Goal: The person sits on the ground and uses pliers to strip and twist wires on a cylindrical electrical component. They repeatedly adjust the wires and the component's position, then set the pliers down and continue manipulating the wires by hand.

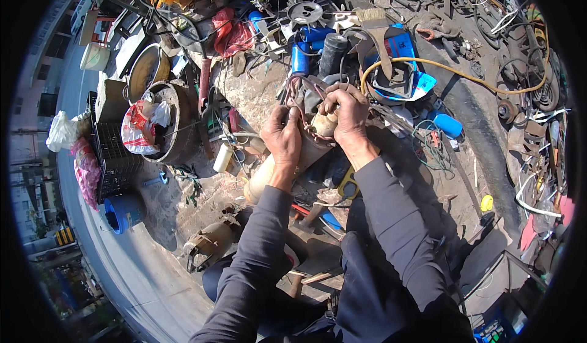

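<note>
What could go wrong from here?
The bare left hand and right hand grip reddish wire; a slip might scrape skin. The yellow cable curves close beside the right hand and could snag it. The brush lies just beyond and may get knocked.

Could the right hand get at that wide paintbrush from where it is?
Probably yes: the paintbrush lies just beyond the right hand, handle end nearest. A yellow-orange hose runs by the handle but hardly seems to block it. The fingers are curled, though, so they'd likely need freeing first.
</note>
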